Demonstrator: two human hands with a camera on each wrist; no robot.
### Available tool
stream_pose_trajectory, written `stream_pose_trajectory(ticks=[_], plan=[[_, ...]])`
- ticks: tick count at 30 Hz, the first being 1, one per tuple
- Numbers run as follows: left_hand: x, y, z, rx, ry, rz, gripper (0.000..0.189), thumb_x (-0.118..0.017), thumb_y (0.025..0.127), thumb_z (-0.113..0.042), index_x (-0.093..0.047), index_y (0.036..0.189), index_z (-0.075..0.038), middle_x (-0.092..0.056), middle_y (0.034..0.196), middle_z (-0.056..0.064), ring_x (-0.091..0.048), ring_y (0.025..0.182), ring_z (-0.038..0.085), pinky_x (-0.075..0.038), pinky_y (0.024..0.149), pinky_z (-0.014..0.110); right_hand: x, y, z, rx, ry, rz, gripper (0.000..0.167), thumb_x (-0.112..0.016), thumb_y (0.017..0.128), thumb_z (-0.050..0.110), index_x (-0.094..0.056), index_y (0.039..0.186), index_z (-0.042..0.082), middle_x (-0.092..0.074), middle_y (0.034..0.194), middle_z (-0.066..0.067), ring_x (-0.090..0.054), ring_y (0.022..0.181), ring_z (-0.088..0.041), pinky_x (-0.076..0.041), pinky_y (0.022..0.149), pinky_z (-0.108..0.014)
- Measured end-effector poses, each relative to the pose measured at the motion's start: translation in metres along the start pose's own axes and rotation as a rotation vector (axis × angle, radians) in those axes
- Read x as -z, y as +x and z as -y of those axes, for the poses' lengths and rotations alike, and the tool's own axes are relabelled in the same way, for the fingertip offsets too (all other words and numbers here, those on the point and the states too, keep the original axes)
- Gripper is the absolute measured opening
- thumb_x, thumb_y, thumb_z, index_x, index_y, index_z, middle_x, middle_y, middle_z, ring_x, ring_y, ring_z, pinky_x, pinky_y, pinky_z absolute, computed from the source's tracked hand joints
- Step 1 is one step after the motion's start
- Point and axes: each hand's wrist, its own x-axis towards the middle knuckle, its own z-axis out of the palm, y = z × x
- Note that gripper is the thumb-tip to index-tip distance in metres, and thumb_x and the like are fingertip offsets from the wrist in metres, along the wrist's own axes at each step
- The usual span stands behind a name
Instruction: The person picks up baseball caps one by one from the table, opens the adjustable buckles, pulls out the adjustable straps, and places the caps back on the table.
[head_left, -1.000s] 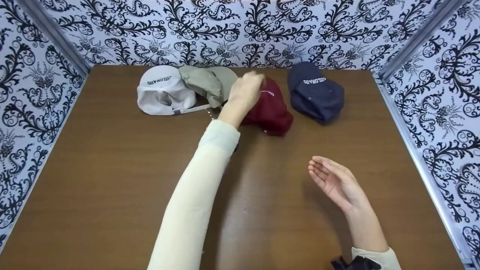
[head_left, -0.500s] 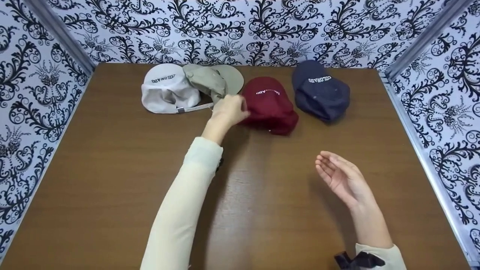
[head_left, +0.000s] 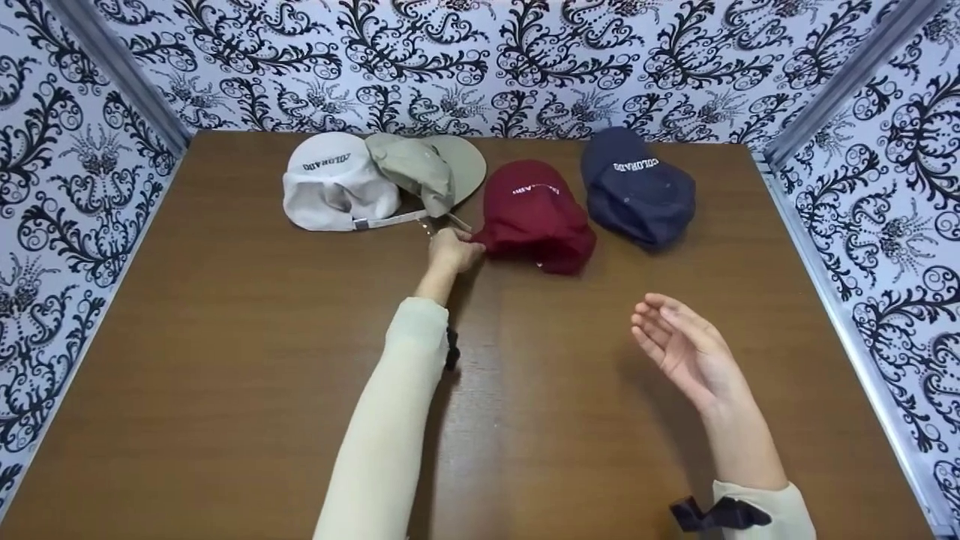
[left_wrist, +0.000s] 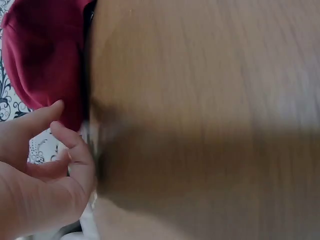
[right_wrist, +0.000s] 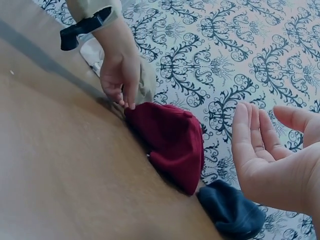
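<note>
My left hand (head_left: 453, 252) is at the near left edge of a dark red baseball cap (head_left: 538, 217), pinching that edge between thumb and fingers. In the left wrist view the thumb and finger tips meet at the cap's red cloth (left_wrist: 47, 65). The right wrist view also has this left hand (right_wrist: 121, 75) at the cap's corner. Over the table's right half hangs my right hand (head_left: 686, 352), fingers straight together and slightly bent, holding nothing. A navy cap (head_left: 637, 195) with white lettering lies right of the red one.
To the left lie an olive cap (head_left: 416, 171) and a white cap (head_left: 337, 184), overlapping, their straps toward the left hand. All the caps sit along the back of the brown table (head_left: 225, 360). Patterned walls (head_left: 480, 60) rise behind and at both sides.
My left hand has come down and back from over the olive and red caps to the red cap's near left edge, and now pinches it. The right hand stays nearly still.
</note>
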Motion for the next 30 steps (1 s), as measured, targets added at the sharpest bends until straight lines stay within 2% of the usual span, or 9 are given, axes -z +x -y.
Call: stream_pose_trajectory(ticks=[5, 7, 9, 12, 14, 16, 20, 25, 30], plan=[[-0.053, 0.085, 0.052, -0.054, -0.416, 0.091, 0.023, -0.084, 0.08, -0.023, -0.07, 0.092, -0.008, -0.069, 0.092, 0.005, -0.068, 0.076, 0.012, -0.058, 0.069, 0.026, -0.005, 0.01, 0.017, 0.042, -0.13, -0.101, 0.032, -0.038, 0.104, 0.0, -0.069, 0.114, 0.002, -0.074, 0.108, -0.011, -0.071, 0.102, -0.021, -0.057, 0.095, -0.031], [-0.086, 0.139, 0.08, -0.099, -0.477, 0.131, 0.025, -0.082, 0.082, -0.026, -0.067, 0.092, -0.01, -0.065, 0.093, 0.002, -0.064, 0.081, 0.01, -0.056, 0.072, 0.025, -0.008, 0.016, 0.025, 0.068, -0.195, -0.153, 0.03, -0.041, 0.104, -0.001, -0.07, 0.113, 0.004, -0.074, 0.105, -0.01, -0.071, 0.1, -0.02, -0.058, 0.094, -0.031], [-0.102, 0.161, 0.09, -0.17, -0.503, 0.135, 0.025, -0.079, 0.086, -0.03, -0.063, 0.092, -0.012, -0.062, 0.094, 0.0, -0.06, 0.087, 0.009, -0.051, 0.076, 0.023, -0.012, 0.022, 0.034, 0.1, -0.252, -0.202, 0.027, -0.045, 0.103, 0.0, -0.07, 0.112, 0.004, -0.074, 0.103, -0.01, -0.072, 0.097, -0.019, -0.058, 0.092, -0.03], [-0.08, 0.118, 0.057, -0.213, -0.483, 0.094, 0.021, -0.07, 0.093, -0.025, -0.057, 0.098, -0.009, -0.059, 0.097, 0.003, -0.055, 0.093, 0.014, -0.046, 0.084, 0.027, -0.016, 0.031, 0.045, 0.149, -0.296, -0.254, 0.024, -0.048, 0.101, -0.001, -0.07, 0.11, 0.003, -0.075, 0.1, -0.01, -0.073, 0.093, -0.02, -0.06, 0.088, -0.03], [-0.056, 0.07, 0.029, -0.274, -0.542, 0.072, 0.023, -0.069, 0.094, -0.027, -0.052, 0.095, -0.011, -0.056, 0.092, 0.0, -0.055, 0.086, 0.01, -0.046, 0.078, 0.023, -0.017, 0.035, 0.05, 0.175, -0.318, -0.274, 0.023, -0.05, 0.101, -0.001, -0.071, 0.108, 0.002, -0.075, 0.099, -0.011, -0.074, 0.091, -0.02, -0.06, 0.086, -0.03], [-0.033, 0.028, -0.001, -0.216, -0.579, 0.092, 0.022, -0.063, 0.098, -0.024, -0.046, 0.098, -0.011, -0.056, 0.091, 0.002, -0.059, 0.081, 0.011, -0.053, 0.077, 0.026, -0.018, 0.037, 0.052, 0.191, -0.338, -0.284, 0.022, -0.05, 0.101, -0.002, -0.071, 0.107, 0.002, -0.076, 0.097, -0.01, -0.074, 0.09, -0.019, -0.061, 0.084, -0.03], [-0.012, -0.01, -0.032, -0.039, -0.738, 0.199, 0.013, -0.043, 0.107, -0.021, -0.04, 0.103, -0.009, -0.058, 0.088, 0.005, -0.064, 0.068, 0.013, -0.058, 0.062, 0.029, -0.018, 0.04, 0.055, 0.195, -0.372, -0.293, 0.021, -0.052, 0.1, -0.001, -0.071, 0.106, 0.004, -0.076, 0.096, -0.009, -0.074, 0.089, -0.019, -0.061, 0.082, -0.029], [0.003, -0.018, -0.039, 0.057, -0.992, 0.455, 0.033, -0.035, 0.109, -0.02, -0.037, 0.139, -0.009, -0.062, 0.122, 0.01, -0.067, 0.105, 0.027, -0.059, 0.085, 0.04, -0.014, 0.045, 0.061, 0.212, -0.402, -0.32, 0.02, -0.053, 0.1, 0.0, -0.072, 0.106, 0.004, -0.076, 0.094, -0.009, -0.074, 0.087, -0.018, -0.062, 0.081, -0.03], [0.012, -0.024, -0.039, -0.069, -1.099, 0.618, 0.087, -0.043, 0.1, 0.005, 0.006, 0.159, -0.036, -0.001, 0.17, 0.0, -0.028, 0.149, 0.041, -0.037, 0.112, 0.064, -0.012, 0.052, 0.071, 0.231, -0.384, -0.316, 0.018, -0.055, 0.099, -0.001, -0.071, 0.107, 0.001, -0.076, 0.093, -0.011, -0.074, 0.086, -0.02, -0.062, 0.08, -0.03]])
